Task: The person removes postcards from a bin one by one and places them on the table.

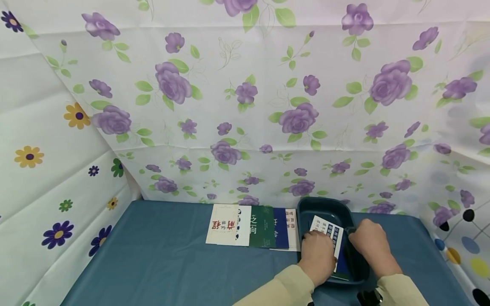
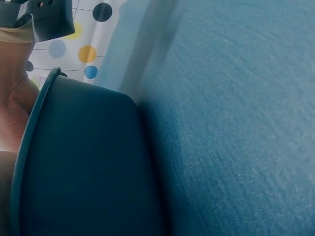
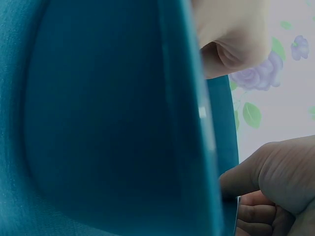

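Observation:
A dark teal plastic bin [image 1: 360, 267] stands on the right side of the table. My left hand [image 1: 317, 257] reaches over its near left part and grips a white booklet [image 1: 319, 224] with a dark blue block and printed characters. The booklet lies slanted inside the bin, partly covered by that hand. Below it a navy booklet [image 1: 343, 267] shows. My right hand [image 1: 371, 242] holds the bin's right rim. In the right wrist view, the right hand [image 3: 280, 179] is at the rim with fingers curled, and the left hand [image 3: 234, 42] shows beyond the near wall.
Left of the bin, several booklets overlap in a row: cream with red characters [image 1: 222, 229], white [image 1: 243, 229], green [image 1: 262, 233], navy [image 1: 281, 233] and a pale one [image 1: 292, 231]. A blue cloth [image 1: 172, 255] covers the table; flowered sheets [image 1: 249, 123] hang behind.

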Action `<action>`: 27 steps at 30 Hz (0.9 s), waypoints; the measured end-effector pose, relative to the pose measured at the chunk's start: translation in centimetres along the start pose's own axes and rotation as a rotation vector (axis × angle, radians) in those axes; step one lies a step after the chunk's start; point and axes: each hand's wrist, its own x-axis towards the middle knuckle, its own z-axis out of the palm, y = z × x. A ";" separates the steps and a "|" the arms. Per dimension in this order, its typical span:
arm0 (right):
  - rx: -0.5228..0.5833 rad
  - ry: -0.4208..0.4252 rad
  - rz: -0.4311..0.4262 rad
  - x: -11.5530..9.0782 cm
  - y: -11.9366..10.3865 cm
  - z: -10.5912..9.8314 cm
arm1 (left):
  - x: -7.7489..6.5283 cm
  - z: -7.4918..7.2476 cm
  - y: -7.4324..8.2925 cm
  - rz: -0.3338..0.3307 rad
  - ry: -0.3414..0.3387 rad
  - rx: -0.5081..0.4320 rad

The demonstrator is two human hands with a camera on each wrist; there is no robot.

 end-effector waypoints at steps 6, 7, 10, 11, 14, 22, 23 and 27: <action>-0.003 0.008 -0.010 0.1 0.0 -0.2 | 0.1 0.1 0.1 -0.035 -0.015 0.037; -0.001 0.010 -0.015 0.1 0.0 -0.2 | 0.0 0.1 0.1 -0.035 -0.013 0.038; -0.002 0.014 -0.020 0.2 0.0 -0.1 | 0.0 0.1 0.2 -0.034 -0.005 0.050; -0.003 0.016 -0.019 0.2 0.0 -0.1 | 0.0 0.0 0.2 -0.034 -0.001 0.053; -0.005 0.015 -0.017 0.1 0.0 -0.1 | -0.1 -0.1 0.2 -0.037 0.007 0.065; 0.003 0.007 -0.020 0.0 -0.1 -0.3 | -0.2 -0.1 0.4 -0.059 0.030 0.078; 0.001 0.005 -0.017 0.0 -0.1 -0.3 | -0.2 -0.1 0.4 -0.065 0.035 0.081; -0.002 -0.002 -0.006 0.0 -0.1 -0.1 | -0.3 -0.2 0.5 -0.087 0.044 0.084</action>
